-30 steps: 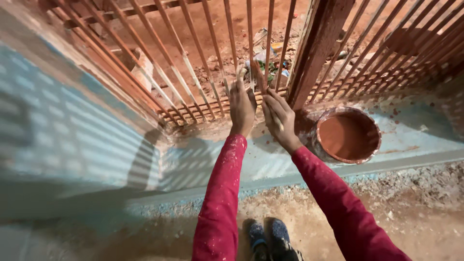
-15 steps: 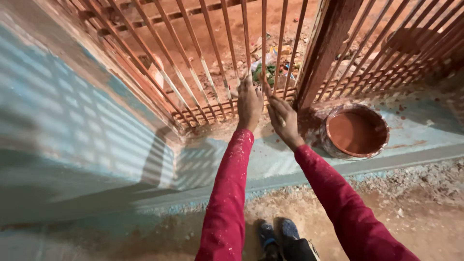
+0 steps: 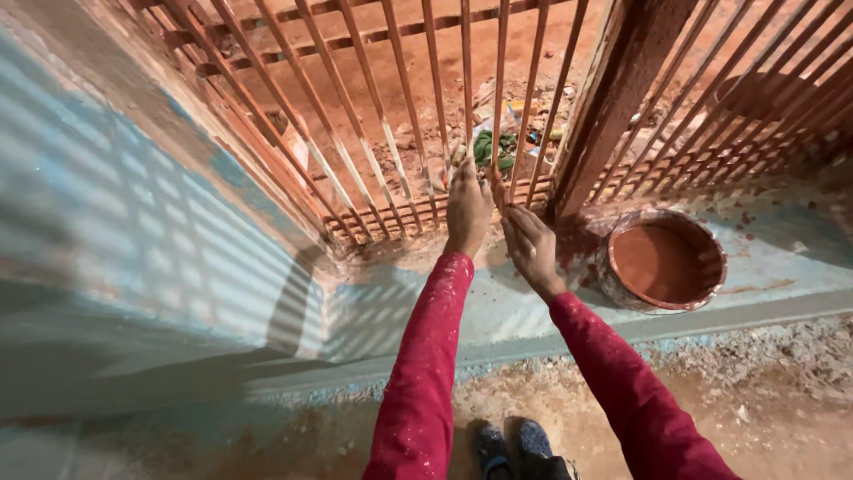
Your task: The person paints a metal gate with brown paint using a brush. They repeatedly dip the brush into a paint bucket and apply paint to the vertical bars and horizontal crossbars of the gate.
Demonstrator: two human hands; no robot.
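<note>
railing [image 3: 391, 133]: thin rust-red metal bars, paint patchy | your left hand [image 3: 466, 209]: arm straight, fingers curled round one bar near its foot | your right hand [image 3: 531, 249]: fingers together, tips pinched at the next bar; tool not discernible | bowl [image 3: 662, 260]: round, red paint, right of your fingers on the ledge

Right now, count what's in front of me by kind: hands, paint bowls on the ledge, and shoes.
Hands: 2, left hand and right hand, both at the railing
Paint bowl: 1
Shoes: 2
Total: 5
</note>
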